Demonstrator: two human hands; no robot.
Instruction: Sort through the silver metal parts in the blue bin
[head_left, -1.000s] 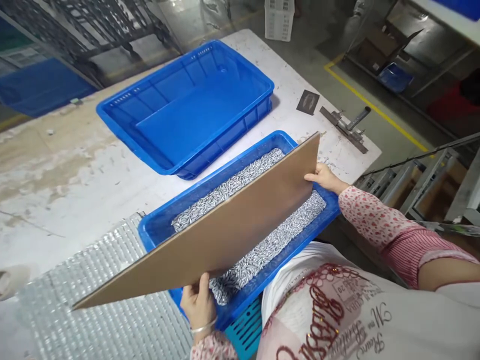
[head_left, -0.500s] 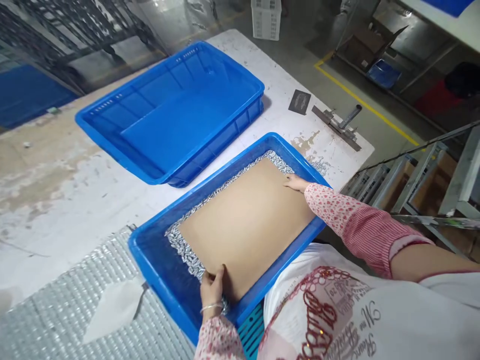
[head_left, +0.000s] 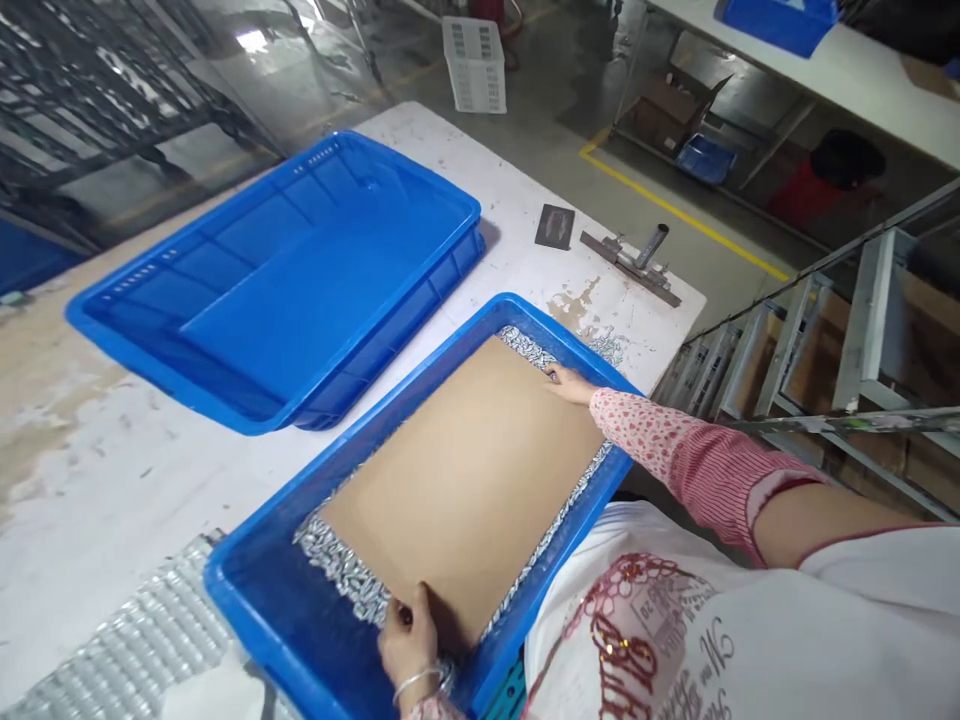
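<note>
A flat brown cardboard sheet point(head_left: 472, 470) lies in the nearer blue tray point(head_left: 277, 630), on top of many small silvery metal pieces point(head_left: 341, 570) that show around its edges. At the sheet's near left corner, my left hand point(head_left: 409, 635) grips its edge between thumb and fingers. My right hand point(head_left: 570, 384) has its fingers closed over the far right edge of the sheet. Both forearms wear pink patterned sleeves.
Beyond the tray stands a larger blue tray point(head_left: 300, 270) with nothing in it. A dark square plate point(head_left: 555, 227) and a metal tool with a post point(head_left: 630, 268) lie at the table's right. Metal racks point(head_left: 847, 350) stand at right.
The cardboard has shifted toward the far long side of the tray, uncovering metal pieces along the near side. Both hands moved with it. The camera view has also shifted.
</note>
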